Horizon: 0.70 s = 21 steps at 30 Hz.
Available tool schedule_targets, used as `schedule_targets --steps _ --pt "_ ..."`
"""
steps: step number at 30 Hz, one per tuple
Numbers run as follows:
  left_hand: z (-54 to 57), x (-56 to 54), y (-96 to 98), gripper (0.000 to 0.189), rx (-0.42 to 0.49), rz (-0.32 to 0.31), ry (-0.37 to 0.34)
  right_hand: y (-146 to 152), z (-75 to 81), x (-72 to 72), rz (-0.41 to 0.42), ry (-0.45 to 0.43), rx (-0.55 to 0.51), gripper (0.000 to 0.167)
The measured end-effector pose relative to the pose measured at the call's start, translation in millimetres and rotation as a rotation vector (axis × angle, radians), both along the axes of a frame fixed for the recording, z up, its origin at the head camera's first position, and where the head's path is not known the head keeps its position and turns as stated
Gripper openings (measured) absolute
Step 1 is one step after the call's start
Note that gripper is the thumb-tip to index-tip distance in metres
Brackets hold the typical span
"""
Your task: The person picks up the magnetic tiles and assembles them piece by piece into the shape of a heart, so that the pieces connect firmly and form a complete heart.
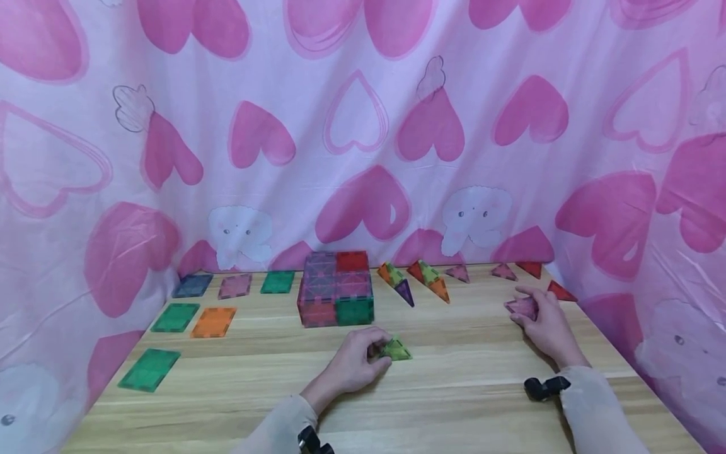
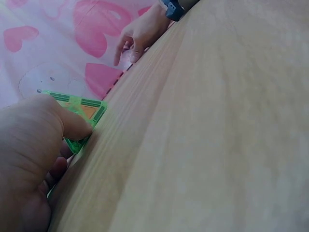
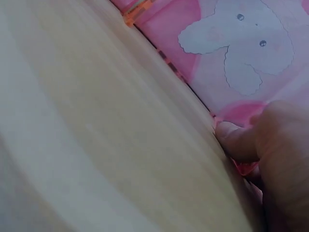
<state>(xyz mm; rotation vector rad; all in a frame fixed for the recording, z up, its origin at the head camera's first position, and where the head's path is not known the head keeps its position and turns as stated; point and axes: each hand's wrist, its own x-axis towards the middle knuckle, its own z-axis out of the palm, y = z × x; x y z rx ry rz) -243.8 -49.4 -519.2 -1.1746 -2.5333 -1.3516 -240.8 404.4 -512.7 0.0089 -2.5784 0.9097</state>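
Observation:
In the head view my left hand (image 1: 354, 359) pinches a translucent yellow-green triangular magnetic tile (image 1: 399, 350) low over the middle of the table. The left wrist view shows the thumb on the near side of this tile (image 2: 99, 112), the other fingers partly hidden behind it. Farther right, my right hand (image 1: 549, 325) grips a pink magnetic tile (image 1: 518, 307) between thumb and fingers, close to the tabletop. Seen from the right wrist, the thumb lies along the pink tile (image 3: 246, 168), most of which the hand covers.
A block of square tiles (image 1: 354, 287) stands at centre back. To its left lie several flat squares, including an orange one (image 1: 213, 322). On its right are two multicoloured diamonds (image 1: 429, 281), small pink triangles (image 1: 503, 272) and red triangles (image 1: 561, 291). A heart-patterned curtain (image 1: 363, 202) borders the table.

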Motion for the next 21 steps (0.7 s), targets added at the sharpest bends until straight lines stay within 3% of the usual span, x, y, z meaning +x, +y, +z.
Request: schedule_targets --steps 4,8,16,21 --pt "0.2 0.8 0.6 0.025 0.005 -0.004 0.010 -4 -1.9 2.7 -0.017 0.082 -0.001 0.036" --pt "1.8 1.7 1.3 0.020 0.012 -0.004 -0.002 -16 -2.1 7.2 0.013 0.107 -0.079 0.017" --pt "3.0 1.6 1.1 0.014 0.012 0.011 -0.034 -64 -2.6 18.1 0.208 0.019 -0.243 0.015" --pt "3.2 1.4 1.1 0.013 0.012 0.007 -0.034 -98 -3.4 26.3 0.379 -0.026 -0.337 0.020"
